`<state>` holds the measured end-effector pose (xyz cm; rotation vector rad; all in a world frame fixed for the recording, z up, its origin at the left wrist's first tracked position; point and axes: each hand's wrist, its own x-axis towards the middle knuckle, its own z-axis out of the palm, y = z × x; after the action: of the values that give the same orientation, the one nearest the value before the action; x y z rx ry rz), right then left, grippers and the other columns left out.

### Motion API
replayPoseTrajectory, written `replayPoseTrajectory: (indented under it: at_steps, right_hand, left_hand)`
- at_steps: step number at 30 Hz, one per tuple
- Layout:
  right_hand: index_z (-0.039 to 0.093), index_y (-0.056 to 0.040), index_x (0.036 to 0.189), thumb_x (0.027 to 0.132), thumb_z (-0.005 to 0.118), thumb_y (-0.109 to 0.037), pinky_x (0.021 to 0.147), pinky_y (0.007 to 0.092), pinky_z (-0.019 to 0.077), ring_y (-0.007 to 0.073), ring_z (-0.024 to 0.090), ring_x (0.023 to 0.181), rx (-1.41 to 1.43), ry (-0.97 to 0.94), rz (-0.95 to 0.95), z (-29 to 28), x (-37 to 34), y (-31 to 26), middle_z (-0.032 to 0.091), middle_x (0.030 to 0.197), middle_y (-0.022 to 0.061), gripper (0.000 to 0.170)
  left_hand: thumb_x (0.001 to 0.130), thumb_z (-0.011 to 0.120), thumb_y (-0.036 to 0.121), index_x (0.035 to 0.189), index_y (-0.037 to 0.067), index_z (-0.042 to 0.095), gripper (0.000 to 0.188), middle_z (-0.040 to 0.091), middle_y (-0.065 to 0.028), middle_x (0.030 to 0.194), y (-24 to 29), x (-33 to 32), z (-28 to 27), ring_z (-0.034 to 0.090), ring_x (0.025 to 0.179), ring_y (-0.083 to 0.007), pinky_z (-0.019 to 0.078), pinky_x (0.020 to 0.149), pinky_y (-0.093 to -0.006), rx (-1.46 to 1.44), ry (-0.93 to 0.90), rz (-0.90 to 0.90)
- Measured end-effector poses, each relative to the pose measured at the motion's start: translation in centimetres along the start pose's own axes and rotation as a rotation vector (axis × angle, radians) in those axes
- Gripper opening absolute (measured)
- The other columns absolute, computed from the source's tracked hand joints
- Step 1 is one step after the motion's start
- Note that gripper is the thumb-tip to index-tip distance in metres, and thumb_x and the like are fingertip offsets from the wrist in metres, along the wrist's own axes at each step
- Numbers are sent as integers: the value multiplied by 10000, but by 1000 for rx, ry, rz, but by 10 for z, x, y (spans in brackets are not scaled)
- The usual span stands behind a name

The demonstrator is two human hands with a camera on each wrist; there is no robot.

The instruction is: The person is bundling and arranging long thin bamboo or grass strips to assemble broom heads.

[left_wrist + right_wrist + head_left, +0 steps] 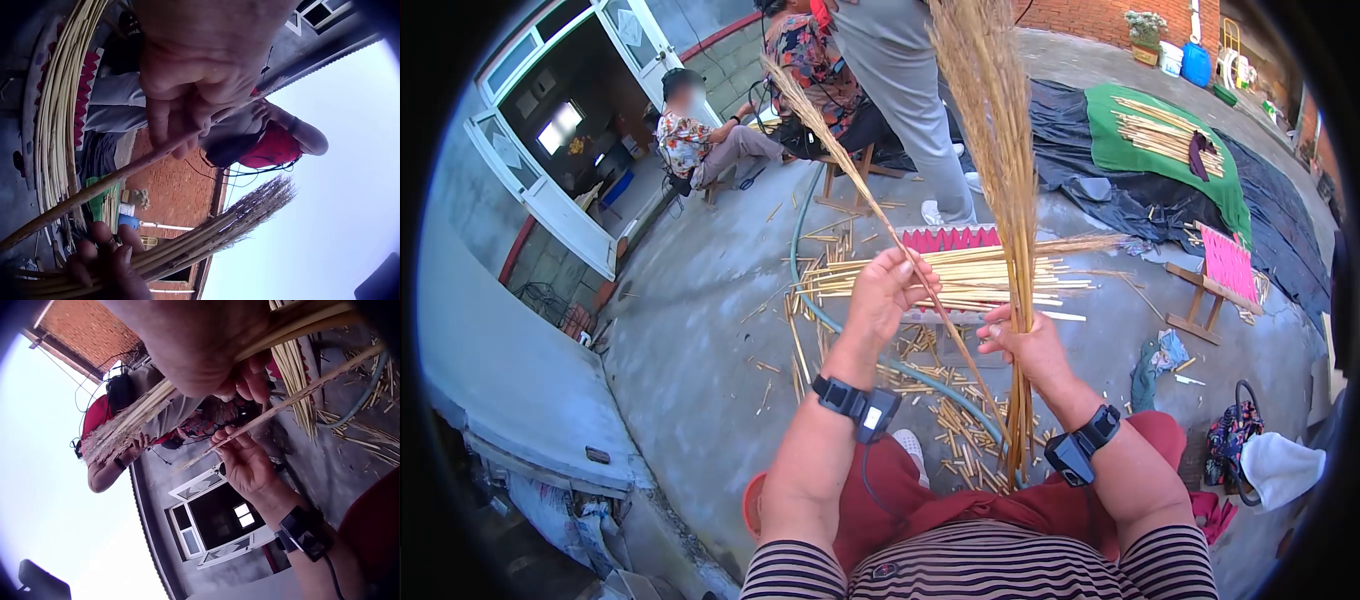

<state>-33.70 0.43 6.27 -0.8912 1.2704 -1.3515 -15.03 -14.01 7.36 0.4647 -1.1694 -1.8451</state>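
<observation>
My left hand pinches a single broomcorn stalk between thumb and fingers. Its feathery head points up and away, and its lower end slants down toward my lap. A bundle of broomcorn stalks stands nearly upright in my right hand, with bushy heads at the top and butt ends between my knees. In the left wrist view the single stalk crosses in front of the loose pile, while the right hand curls around the bundle. From the right wrist, the left hand shows fingertips on the thin stalk.
Ahead, a pile of stalks lies across a low pink-topped bench. Cut stubs litter the concrete by a hose. A person in grey trousers stands beyond; another person sits left. A pink-covered stool stands right.
</observation>
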Motion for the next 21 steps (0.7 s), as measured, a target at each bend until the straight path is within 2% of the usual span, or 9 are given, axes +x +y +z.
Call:
replayPoseTrajectory:
  at_steps: [1,4,8,13,16,21]
  right_hand:
    - [589,-34,1019,849,567,-58,546,214,415,124,658,715,-27,-7,25,0,5,7,666,858,87,173]
    - [590,-29,1040,854,575,-82,534,211,397,123,662,743,-98,-24,9,7,12,21,669,882,92,194]
    - [557,10,1093,878,560,-100,513,197,391,139,652,692,120,-159,149,7,9,23,666,872,111,241]
    - [533,14,1127,891,576,-150,510,227,476,177,640,640,275,-260,127,-1,5,17,654,857,161,291]
    - [538,14,1128,888,590,-180,502,216,464,166,635,628,321,-284,129,-4,3,15,655,852,152,312]
    - [576,0,1098,882,593,-184,492,191,420,130,625,610,129,-315,150,-6,-3,9,660,814,109,284]
  left_hand:
    - [895,545,90,989,27,549,113,626,-110,908,-7,1,1,650,843,-236,565,754,-408,-33,-22,-5]
    - [890,559,99,990,31,546,122,625,-106,904,-12,0,16,647,839,-231,560,761,-404,-117,-50,-12]
    - [890,565,107,991,40,548,123,623,-95,896,-13,0,25,640,823,-219,554,766,-389,-115,-71,-15]
    - [885,576,112,990,47,546,127,617,-82,890,-15,-1,25,639,822,-214,554,753,-379,-161,-131,14]
    - [884,579,116,988,47,544,129,615,-81,892,-13,-2,29,640,825,-214,558,739,-377,-114,-110,8]
    - [872,597,116,986,51,539,143,615,-80,885,-15,-1,36,642,823,-206,566,697,-374,-81,-125,8]
